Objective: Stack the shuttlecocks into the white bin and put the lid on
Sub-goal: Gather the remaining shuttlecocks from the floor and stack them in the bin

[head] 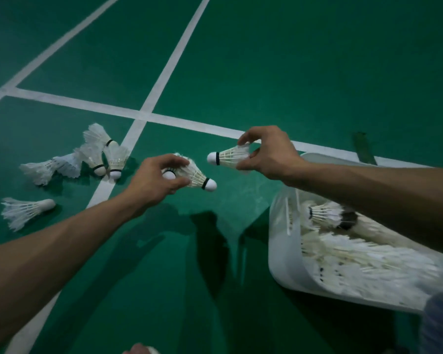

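My left hand (155, 181) grips a shuttlecock (198, 176) by its feathers, cork pointing right; a second cork (169, 174) shows under its fingers. My right hand (269, 154) pinches another shuttlecock (228, 155) by the skirt, cork pointing left toward the first. Both are held above the green floor. The white bin (281, 241) lies at the lower right under my right forearm, filled with several shuttlecocks (356, 256). Several loose shuttlecocks (97, 154) lie in a cluster on the floor at the left, and one more (26, 209) lies apart nearer to me.
White court lines (164, 118) cross the green floor. A dark strip (363, 149) lies on the floor beyond the bin. A blue-grey knee or cloth (440, 325) sits at the bottom right corner. No lid is visible.
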Motion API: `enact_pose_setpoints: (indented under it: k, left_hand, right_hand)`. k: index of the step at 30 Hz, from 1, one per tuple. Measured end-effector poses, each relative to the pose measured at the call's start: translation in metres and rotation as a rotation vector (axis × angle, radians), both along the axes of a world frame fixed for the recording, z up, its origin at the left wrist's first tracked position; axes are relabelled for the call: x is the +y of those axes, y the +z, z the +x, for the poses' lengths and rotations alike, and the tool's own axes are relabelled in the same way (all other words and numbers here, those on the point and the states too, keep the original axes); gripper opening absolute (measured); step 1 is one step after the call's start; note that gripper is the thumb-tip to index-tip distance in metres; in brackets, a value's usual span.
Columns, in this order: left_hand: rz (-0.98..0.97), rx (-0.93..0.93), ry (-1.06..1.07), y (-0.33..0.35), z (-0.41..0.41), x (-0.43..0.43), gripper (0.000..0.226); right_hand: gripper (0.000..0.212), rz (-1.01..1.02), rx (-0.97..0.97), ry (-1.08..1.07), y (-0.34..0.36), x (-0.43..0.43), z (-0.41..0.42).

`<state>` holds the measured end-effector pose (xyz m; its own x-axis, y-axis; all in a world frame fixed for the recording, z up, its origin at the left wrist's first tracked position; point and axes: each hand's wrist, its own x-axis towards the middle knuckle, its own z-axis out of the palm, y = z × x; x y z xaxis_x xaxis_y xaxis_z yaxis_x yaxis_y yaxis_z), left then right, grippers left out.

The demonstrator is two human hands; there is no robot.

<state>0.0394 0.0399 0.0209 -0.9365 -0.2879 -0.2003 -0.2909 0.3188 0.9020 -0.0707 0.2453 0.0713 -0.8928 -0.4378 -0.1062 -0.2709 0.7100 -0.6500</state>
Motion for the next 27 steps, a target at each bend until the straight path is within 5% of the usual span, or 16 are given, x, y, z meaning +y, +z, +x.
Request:
enact_pose_setpoints:
  k: [12,23,27]
  left_hand:
    - [0.198,0.238,-0.03,0.087,-0.045,0.115,0.021]
    - [0.226,0.243,-0.063,0.069,-0.09,0.156,0.024]
    - [0.239,0.21,-0.069,0.058,-0.097,0.156,0.023]
  right_hand:
    - [0.047,-0.098,0.077,-0.165,0.096,0.157,0.024]
    - [0.04,0.176,0.004,-0.083,0.015,0.195,-0.006]
    - [0.039,0.135,0.008,-0.12,-0.006,0.18,-0.017]
